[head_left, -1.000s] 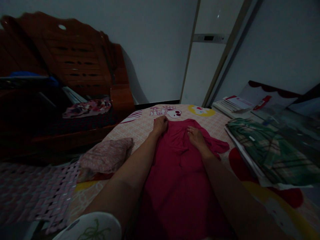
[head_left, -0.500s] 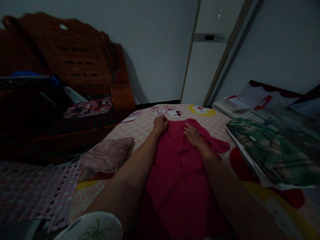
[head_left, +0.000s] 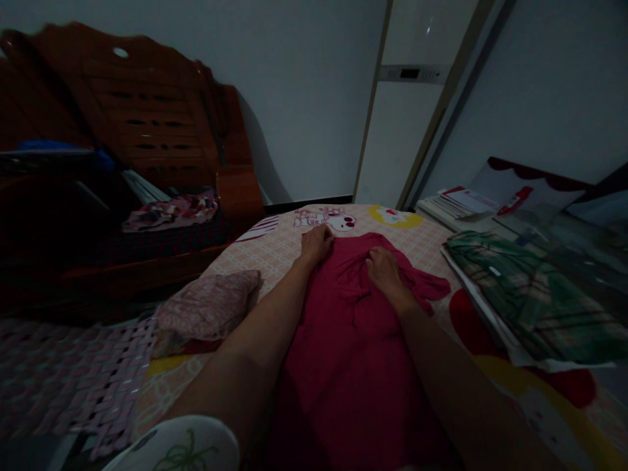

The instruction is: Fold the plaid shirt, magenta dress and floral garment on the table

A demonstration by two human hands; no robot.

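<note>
A dark pink shirt (head_left: 356,373) lies spread on the patterned cloth, its collar end away from me and one sleeve out to the right. At its far left shoulder, my left hand (head_left: 316,243) is closed on the fabric. My right hand (head_left: 384,268) rests right of the neckline, its fingers curled and pinching the pink fabric, which creases around them. Both forearms reach along the sides of the shirt. The left sleeve of the shirt is hidden from view.
A folded pinkish garment (head_left: 210,306) lies left on the patterned tablecloth (head_left: 279,255). To the right is a green plaid cloth (head_left: 534,294) beside stacked papers (head_left: 458,204). A wooden bench (head_left: 152,124) stands behind left, a tall white appliance (head_left: 400,137) at the back.
My right hand has shifted slightly right and toward me, its fingers curling in on the fabric. My left hand has moved slightly right, and the neckline folds have changed shape.
</note>
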